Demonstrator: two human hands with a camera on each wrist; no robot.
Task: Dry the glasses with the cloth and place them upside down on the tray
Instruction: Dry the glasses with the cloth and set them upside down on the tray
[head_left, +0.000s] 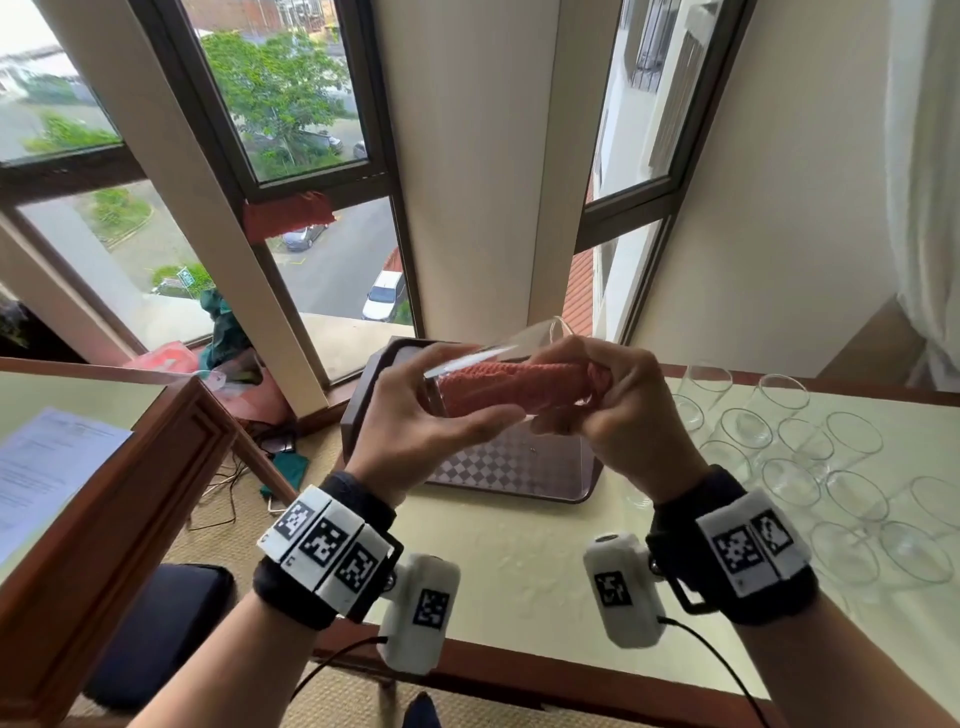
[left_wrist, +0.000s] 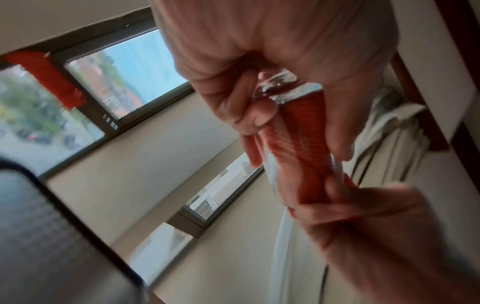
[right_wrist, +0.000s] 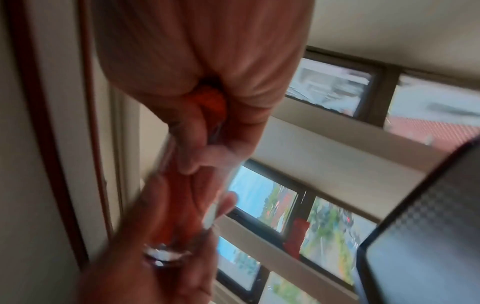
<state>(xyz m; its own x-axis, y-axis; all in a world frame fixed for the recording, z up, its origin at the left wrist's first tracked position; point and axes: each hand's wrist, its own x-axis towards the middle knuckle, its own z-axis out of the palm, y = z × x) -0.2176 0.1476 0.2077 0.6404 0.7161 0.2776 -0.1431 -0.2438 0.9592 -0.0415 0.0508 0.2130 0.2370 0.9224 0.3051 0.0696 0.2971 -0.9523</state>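
Off to the left a wood-framed side desk (head_left: 130, 483) carries a printed sheet of paper (head_left: 47, 467). Below it sits a dark padded stool (head_left: 161, 629), and cables (head_left: 228, 483) trail across the carpet. A red cloth strip (head_left: 288, 213) hangs on the window frame (head_left: 379, 171). Outside, a green tree (head_left: 275, 88), a white car (head_left: 384, 296) and a grey car (head_left: 304, 236) parked on the street. A pale curtain (head_left: 924, 182) drapes at far right.
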